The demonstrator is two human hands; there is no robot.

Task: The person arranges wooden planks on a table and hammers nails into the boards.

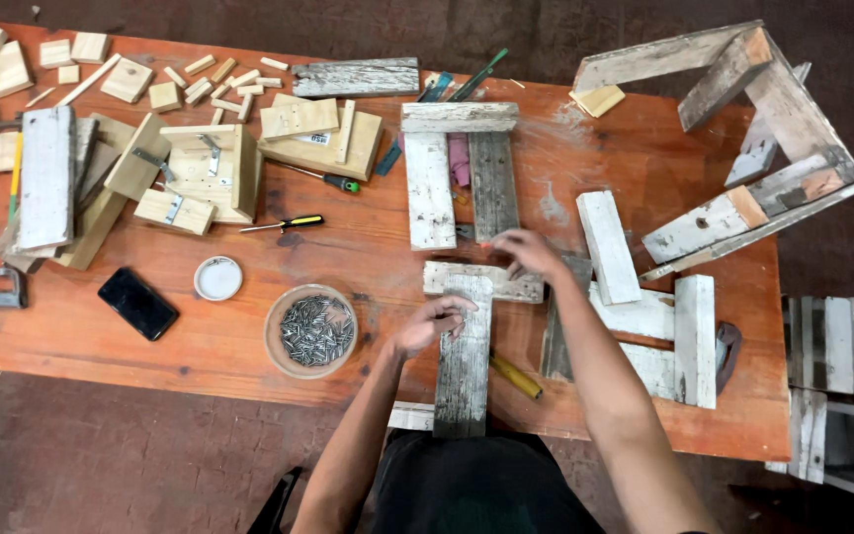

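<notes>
Near the middle of the table's near edge, a weathered grey plank (464, 356) lies with its long axis running straight away from the person, its near end overhanging the table's near edge and its far end butting against a short whitewashed crosspiece (481, 281) that lies crosswise, so the two form a T. The left hand (427, 322) rests on the left side of the plank just below that joint, fingers curled and closed as if pinching something small, though what, if anything, it grips cannot be told. The right hand (526, 250) sits at the right end of the crosspiece, fingertips pressing down on it, open rather than clenched. The hands are apart, the joint between them; the left is the nearer to the plank. A bowl of nails (313, 330) stands just left of the left hand, a white lid (218, 278) and a black phone (138, 303) farther left. A yellow-handled screwdriver (284, 224) lies toward the table's centre, and a yellow tool handle (516, 377) lies just right of the plank.
</notes>
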